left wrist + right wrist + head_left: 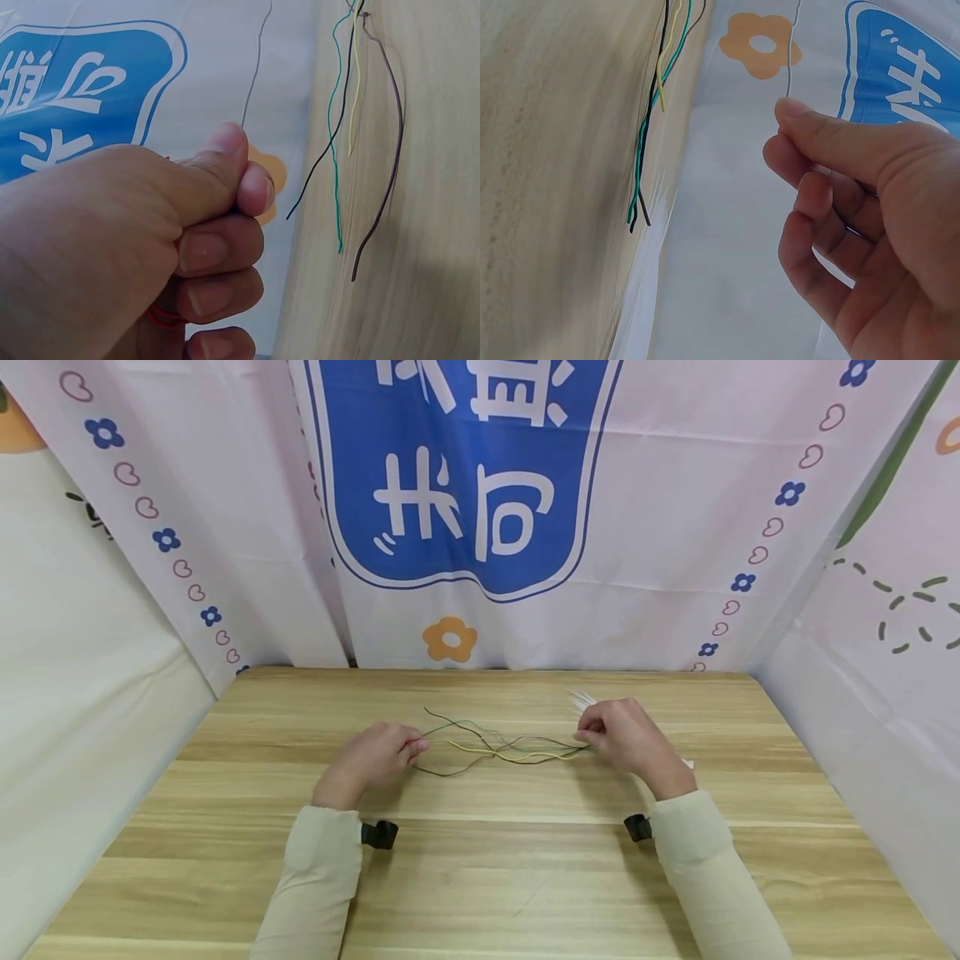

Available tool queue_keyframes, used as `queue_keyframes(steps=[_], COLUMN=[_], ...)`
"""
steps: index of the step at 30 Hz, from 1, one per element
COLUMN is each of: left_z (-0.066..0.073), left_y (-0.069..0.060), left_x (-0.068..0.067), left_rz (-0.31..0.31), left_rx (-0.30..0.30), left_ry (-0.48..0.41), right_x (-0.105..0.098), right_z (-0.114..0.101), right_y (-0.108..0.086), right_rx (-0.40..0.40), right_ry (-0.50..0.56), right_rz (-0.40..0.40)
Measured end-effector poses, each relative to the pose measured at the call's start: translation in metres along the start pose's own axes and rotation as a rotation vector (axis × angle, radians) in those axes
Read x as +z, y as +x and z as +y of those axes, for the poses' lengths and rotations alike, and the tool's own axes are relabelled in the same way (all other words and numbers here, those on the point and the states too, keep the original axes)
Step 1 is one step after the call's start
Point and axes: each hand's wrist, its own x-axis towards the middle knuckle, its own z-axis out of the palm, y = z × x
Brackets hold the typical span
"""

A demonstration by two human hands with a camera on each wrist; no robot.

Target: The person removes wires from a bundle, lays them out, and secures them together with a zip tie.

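My left hand pinches a thin grey wire between thumb and forefinger, its other fingers curled. The right hand pinches a pale grey wire between thumb and fingertip; whether both hold the same wire, I cannot tell. Between and below the hands, a loose bunch of wires lies on the table: a yellow wire, a green wire, a black wire and a brown wire. They cross near the middle. In the right wrist view, several of their ends gather together at the table's far side.
Thin white strips lie on the wooden table behind and partly under the right hand. A printed cloth hangs along the table's back edge, and pale cloth also hangs at both sides.
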Motion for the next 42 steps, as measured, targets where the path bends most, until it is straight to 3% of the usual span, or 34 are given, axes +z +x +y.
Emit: queue_keyframes(steps=[31, 42], left_z=[0.005, 0.000], left_y=[0.002, -0.001], left_x=[0.009, 0.008], left_rz=[-0.109, -0.082], left_rx=[-0.114, -0.128], left_ry=[-0.023, -0.075], right_x=[0.016, 0.018], right_z=[0.001, 0.003], right_y=[0.001, 0.000], right_rx=[0.022, 0.020], right_ry=[0.011, 0.009], right_rz=[-0.119, -0.135])
